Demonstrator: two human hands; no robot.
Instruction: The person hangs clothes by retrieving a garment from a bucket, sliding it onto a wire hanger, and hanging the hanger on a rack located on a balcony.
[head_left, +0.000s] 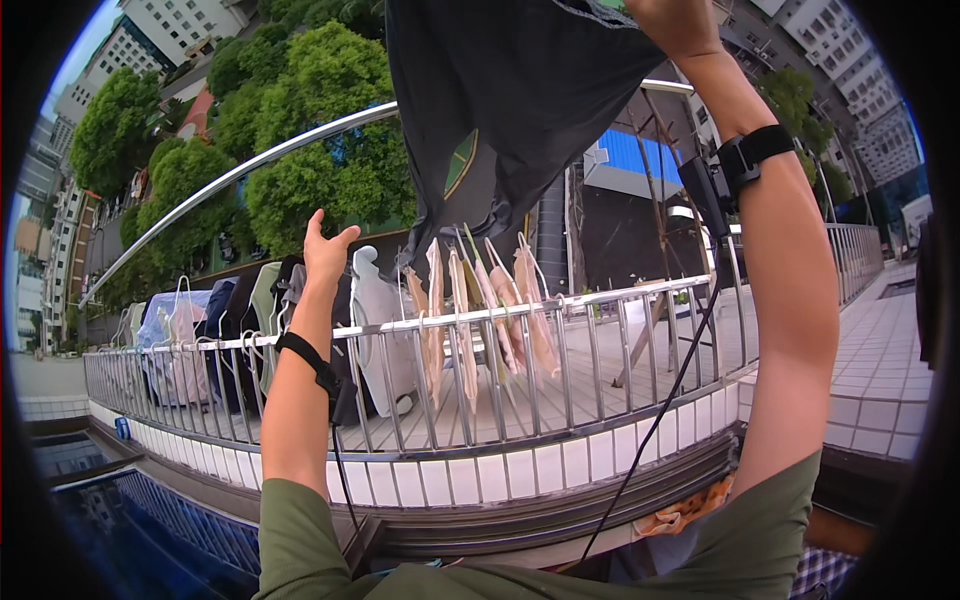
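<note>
My left hand (325, 251) is raised beyond the metal railing, its fingers apart and nothing in it. At the upper right, my right hand (675, 26) grips the waistband side of a pair of dark trousers (517, 75); its fingertips are cut off by the frame's top edge. The trousers hang with their legs spread, the lower ends just above the row of hung clothes. Below them, several pale pink and beige garments (461, 322) hang on thin hangers. A white garment (379, 337) hangs just right of my left forearm.
A metal railing (637, 291) crosses in front of me above a white-tiled ledge (525, 474). More clothes hang along its left part, including a light blue shirt (169, 315). A long metal pole (225, 180) runs higher up. Cables hang from both wrist straps. Trees and buildings stand far below.
</note>
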